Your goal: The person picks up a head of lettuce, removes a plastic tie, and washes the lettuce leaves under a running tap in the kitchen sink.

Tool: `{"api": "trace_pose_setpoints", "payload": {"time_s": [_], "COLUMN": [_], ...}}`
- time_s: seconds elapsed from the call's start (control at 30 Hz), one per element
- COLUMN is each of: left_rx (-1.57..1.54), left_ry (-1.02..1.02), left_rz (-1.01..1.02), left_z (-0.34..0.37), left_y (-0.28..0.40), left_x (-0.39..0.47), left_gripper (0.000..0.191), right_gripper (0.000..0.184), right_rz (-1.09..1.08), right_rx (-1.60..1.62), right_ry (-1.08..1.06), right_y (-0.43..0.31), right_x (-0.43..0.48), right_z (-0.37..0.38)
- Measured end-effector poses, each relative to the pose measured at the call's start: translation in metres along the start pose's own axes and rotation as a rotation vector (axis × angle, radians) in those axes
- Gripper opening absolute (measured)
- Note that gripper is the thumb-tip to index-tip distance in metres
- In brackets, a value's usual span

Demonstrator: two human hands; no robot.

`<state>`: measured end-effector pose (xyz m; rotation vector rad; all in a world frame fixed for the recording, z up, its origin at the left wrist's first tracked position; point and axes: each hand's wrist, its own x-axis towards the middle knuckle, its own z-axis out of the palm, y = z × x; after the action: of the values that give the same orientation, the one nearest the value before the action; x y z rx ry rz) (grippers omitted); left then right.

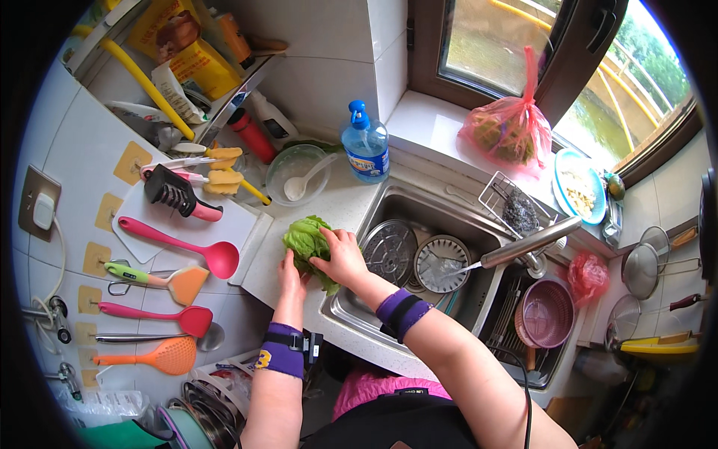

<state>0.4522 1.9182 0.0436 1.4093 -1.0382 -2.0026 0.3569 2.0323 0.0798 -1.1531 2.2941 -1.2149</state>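
A head of green leafy lettuce point(304, 240) is between my two hands, at the counter to the left of the sink. My left hand point(290, 282) supports its near left side with the fingers pointing up. From the right, my right hand point(344, 260) grips the leaves with thumb and fingers. Whether the lettuce rests on the counter point(261, 247) is hidden by the hands. In the steel sink point(387, 193), water runs from the faucet point(530, 241) into a patterned bowl point(422, 253). Beside that bowl lies a perforated metal steamer plate point(389, 252).
Behind the lettuce stand a clear bowl with a white spoon point(297, 189) and a blue pump bottle point(364, 149). A wire rack point(493, 193) holds a scourer near the faucet. To the right sits a purple colander point(547, 314). Several utensils, including a pink ladle point(221, 259), hang at left.
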Motion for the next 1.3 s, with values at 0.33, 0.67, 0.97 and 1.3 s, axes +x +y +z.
{"api": "trace_pose_setpoints", "payload": {"time_s": [0.33,0.67,0.97,1.3], "left_rx": [0.087,0.475,0.515,0.566], "left_ry": [-0.049,0.098,-0.005,-0.346], "left_rz": [0.068,0.252,0.466,0.524], "left_z": [-0.008,-0.038,-0.027,0.011], "left_y": [0.013,0.046,0.059,0.053], "left_x": [-0.013,0.001,-0.04,-0.047], "left_gripper": [0.041,0.027,0.024,0.019], "right_gripper": [0.069,0.019,0.035,0.029], "right_rz": [0.556,0.636,0.795,1.085], "right_rx": [0.454,1.199,0.926,1.751], "right_ry": [-0.271,-0.06,-0.044,0.095], "right_y": [0.029,0.03,0.023,0.053], "right_x": [0.014,0.012,0.002,-0.035], "right_z": [-0.013,-0.004,-0.028,-0.069]}}
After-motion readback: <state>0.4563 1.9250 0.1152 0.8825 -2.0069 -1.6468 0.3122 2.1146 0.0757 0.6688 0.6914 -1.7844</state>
